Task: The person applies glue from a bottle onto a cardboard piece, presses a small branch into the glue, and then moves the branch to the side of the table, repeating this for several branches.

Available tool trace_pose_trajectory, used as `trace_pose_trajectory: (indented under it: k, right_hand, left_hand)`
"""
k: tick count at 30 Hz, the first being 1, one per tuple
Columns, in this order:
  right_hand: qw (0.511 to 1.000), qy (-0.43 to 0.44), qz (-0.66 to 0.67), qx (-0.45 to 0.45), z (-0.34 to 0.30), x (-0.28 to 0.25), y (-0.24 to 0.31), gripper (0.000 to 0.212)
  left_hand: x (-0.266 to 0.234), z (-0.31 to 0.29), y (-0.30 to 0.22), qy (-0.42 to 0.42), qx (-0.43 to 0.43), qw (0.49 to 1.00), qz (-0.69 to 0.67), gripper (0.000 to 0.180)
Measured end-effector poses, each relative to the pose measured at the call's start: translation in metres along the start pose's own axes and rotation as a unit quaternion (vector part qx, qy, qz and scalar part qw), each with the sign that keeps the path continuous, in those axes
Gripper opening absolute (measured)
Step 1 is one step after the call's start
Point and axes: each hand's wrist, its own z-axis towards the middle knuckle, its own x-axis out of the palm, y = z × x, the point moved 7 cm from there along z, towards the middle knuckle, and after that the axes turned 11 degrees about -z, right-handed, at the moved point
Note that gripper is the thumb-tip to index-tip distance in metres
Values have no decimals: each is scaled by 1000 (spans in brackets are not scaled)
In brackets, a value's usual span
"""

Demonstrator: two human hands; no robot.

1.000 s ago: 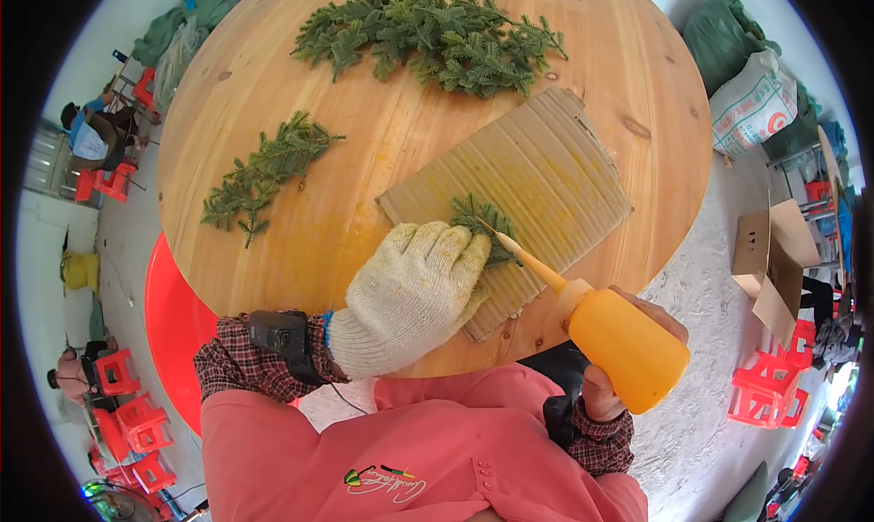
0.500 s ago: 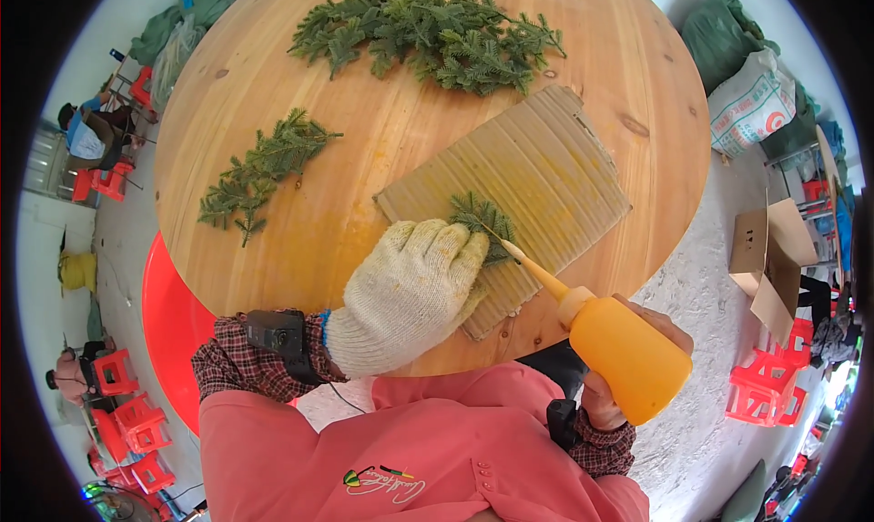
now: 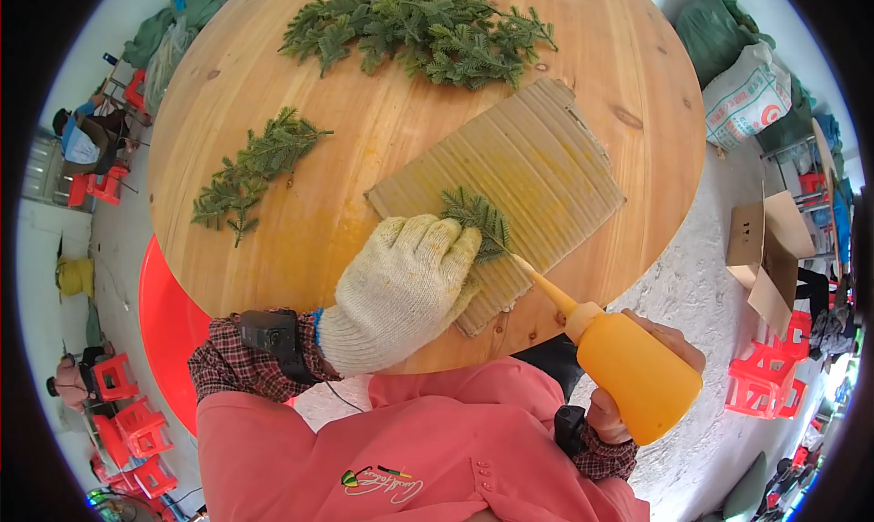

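Observation:
My left hand (image 3: pixel 407 290), in a cream knitted glove, presses flat on a small green sprig (image 3: pixel 476 220) lying on a yellow-stained piece of corrugated cardboard (image 3: pixel 528 162). My right hand (image 3: pixel 657 376) grips an orange squeeze bottle (image 3: pixel 628 365); its long nozzle tip touches the sprig's stem just right of my gloved fingers. The cardboard lies on a round wooden table (image 3: pixel 309 222). A large pile of green sprigs (image 3: pixel 419 30) sits at the table's far side. A smaller bunch of sprigs (image 3: pixel 250 172) lies to the left.
A red round object (image 3: pixel 164 326) shows under the table's left edge. Filled sacks (image 3: pixel 742 76) and an open cardboard box (image 3: pixel 769 249) stand to the right, with red plastic stools (image 3: pixel 765 390) nearby. People sit among red stools far left (image 3: pixel 86 140).
The bottle's nozzle and the sprig have shifted only slightly; my left hand stays pressed on the sprig. Otherwise nothing has visibly changed.

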Motion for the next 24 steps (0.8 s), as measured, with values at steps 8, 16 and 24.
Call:
trace_pose_trajectory:
  k: [8, 16, 24]
  right_hand:
    - [999, 0, -45, 15, -3, -12, 3, 89]
    - [997, -45, -58, 13, -7, -20, -5, 90]
    - [977, -85, 138, 137, -11, -36, -59, 92]
  left_hand:
    - [-1, 0, 0, -2, -3, 1000, -3, 45]
    - [-1, 1, 3, -5, -3, 1000, -13, 42]
    - [-21, 10, 19, -25, -29, 998, -55, 38]
